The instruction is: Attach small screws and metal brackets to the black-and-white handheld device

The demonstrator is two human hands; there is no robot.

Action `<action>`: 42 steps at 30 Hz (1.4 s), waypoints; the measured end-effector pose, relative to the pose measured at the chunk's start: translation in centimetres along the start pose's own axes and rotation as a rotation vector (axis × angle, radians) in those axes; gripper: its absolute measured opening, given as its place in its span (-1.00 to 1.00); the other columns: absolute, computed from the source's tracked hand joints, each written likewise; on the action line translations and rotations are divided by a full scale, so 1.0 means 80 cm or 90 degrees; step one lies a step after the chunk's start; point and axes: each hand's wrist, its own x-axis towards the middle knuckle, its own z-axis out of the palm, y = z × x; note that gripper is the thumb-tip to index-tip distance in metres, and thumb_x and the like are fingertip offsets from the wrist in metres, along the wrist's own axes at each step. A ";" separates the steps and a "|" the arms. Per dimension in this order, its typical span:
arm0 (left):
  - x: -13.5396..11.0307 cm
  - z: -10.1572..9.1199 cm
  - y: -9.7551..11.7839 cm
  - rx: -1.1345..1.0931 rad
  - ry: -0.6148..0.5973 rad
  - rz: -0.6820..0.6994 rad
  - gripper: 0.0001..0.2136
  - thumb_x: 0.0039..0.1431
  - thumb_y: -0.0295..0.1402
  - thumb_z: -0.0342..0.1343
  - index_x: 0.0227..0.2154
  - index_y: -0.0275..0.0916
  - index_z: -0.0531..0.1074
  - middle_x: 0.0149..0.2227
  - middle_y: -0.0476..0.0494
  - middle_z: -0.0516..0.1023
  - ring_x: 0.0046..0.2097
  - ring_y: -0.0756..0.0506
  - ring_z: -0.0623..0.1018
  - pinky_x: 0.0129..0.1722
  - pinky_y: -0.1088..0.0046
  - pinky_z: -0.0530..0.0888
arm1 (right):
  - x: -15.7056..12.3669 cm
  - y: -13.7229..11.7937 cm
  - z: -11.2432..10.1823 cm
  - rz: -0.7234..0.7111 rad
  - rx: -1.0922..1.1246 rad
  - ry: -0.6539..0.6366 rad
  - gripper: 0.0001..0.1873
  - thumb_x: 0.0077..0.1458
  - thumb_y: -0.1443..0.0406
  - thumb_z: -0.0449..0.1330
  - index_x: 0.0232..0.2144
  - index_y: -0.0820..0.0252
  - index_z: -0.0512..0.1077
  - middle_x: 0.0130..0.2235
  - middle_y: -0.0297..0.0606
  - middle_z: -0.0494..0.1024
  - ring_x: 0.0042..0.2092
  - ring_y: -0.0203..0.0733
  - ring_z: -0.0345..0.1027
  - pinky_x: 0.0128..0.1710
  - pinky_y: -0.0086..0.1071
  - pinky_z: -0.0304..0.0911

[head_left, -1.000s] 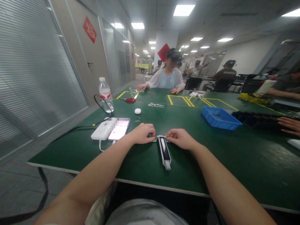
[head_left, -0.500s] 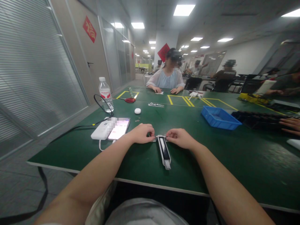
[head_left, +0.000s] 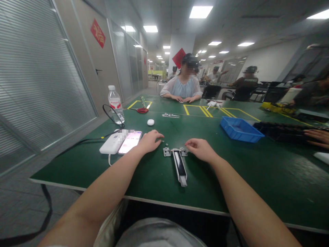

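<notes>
Head view: left hand (head_left: 151, 141) was by rings (head_left: 167, 144), grip released; right hand (head_left: 202, 149) near bracket (head_left: 179, 164) on counter (head_left: 154, 175), couldn't tell its grip.

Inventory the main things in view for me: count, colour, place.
Table: one, green, foreground.
Bracketed device: one, white and black, near centre.
Small rings: two seen, pale, beyond device.
Rounded case: one, white, left of centre.
Phone: one, pale lit screen, near left.
Box: one, white, left of phone.
Bottle: one, clear, left side.
Scissors: one pair, red-handled, far left.
Tray: one, blue, right.
Co-worker: one, pale-blue top, opposite.
Left hand: one, bare, beside rings.
Right hand: one, bare, beside device.
</notes>
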 end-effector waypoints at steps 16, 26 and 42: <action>0.000 0.002 0.014 0.031 -0.047 0.030 -0.83 0.12 -0.39 0.01 -0.32 -0.21 0.51 -0.28 -0.11 0.52 -0.23 -0.08 0.47 -0.23 0.42 0.35 | -0.001 -0.002 0.002 -0.002 0.002 -0.034 -0.77 0.01 0.28 0.07 -0.34 0.21 0.49 -0.50 -0.33 0.45 -0.46 -0.30 0.27 -0.43 -0.43 0.14; -0.001 0.003 0.013 0.029 -0.020 0.028 -0.94 0.09 -0.38 0.07 -0.37 -0.22 0.40 -0.30 -0.08 0.48 -0.23 -0.09 0.45 -0.25 0.42 0.33 | -0.001 0.001 0.004 -0.020 0.019 -0.025 -0.78 -0.01 0.29 0.08 -0.35 0.22 0.50 -0.52 -0.34 0.45 -0.48 -0.32 0.26 -0.45 -0.45 0.13; -0.008 0.004 0.063 -0.146 0.065 0.137 -0.82 0.10 -0.42 0.06 -0.20 -0.21 0.39 -0.32 0.02 0.54 -0.33 0.01 0.49 -0.21 0.47 0.33 | -0.004 -0.008 0.007 -0.109 0.141 0.026 -0.70 -0.03 0.22 0.16 -0.23 0.25 0.47 -0.51 -0.36 0.38 -0.56 -0.39 0.14 -0.54 -0.47 0.08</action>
